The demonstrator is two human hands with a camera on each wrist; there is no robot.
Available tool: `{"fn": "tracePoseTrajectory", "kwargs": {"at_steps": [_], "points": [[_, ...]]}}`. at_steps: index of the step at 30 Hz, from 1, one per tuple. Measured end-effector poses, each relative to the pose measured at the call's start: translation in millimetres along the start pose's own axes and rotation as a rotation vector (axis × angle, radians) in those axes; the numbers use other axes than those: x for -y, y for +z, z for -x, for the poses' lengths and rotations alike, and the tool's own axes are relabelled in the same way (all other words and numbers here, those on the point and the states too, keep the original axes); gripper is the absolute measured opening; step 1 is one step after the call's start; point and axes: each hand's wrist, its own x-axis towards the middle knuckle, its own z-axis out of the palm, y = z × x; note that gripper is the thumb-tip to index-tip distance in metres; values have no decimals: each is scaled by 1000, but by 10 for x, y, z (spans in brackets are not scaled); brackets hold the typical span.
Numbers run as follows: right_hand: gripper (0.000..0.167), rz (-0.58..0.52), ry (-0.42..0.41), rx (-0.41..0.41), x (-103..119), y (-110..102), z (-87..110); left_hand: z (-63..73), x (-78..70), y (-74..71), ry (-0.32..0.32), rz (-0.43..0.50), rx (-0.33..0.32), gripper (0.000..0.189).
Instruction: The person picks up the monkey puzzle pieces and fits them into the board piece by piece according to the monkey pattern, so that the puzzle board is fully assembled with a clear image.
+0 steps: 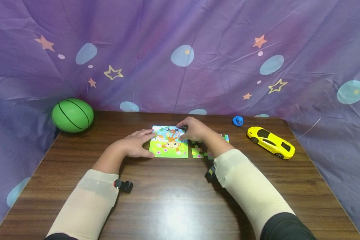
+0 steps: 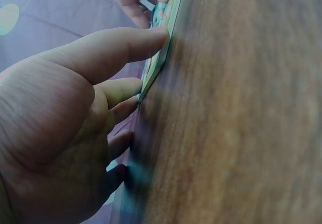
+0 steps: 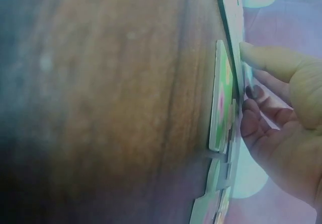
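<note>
A square jigsaw puzzle [image 1: 168,151] with a cartoon monkey on grass and sky lies flat on the table. My left hand [image 1: 135,144] is at its left side, fingers spread and fairly straight. In the left wrist view the left thumb [image 2: 146,42] rests along the puzzle's near edge. At the upper right corner, my right hand [image 1: 195,129] bends its thumb and fingers round a puzzle piece [image 3: 247,78], largely hidden by the fingers. Loose puzzle pieces [image 1: 197,152] lie right of the puzzle, partly under the right forearm.
A green ball [image 1: 72,115] sits at the table's back left. Toward the back right are a small blue rubber duck [image 1: 238,121] and a yellow toy car [image 1: 270,142]. A purple patterned curtain [image 1: 156,30] hangs behind the wooden table [image 1: 156,206].
</note>
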Motion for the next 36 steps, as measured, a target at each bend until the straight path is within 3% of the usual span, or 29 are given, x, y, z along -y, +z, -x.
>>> {"fn": "tracePoseTrajectory", "kwargs": {"at_steps": [36], "points": [[60, 40, 18, 47, 52, -25, -31, 5, 2, -3, 12, -6, -4, 100]]}}
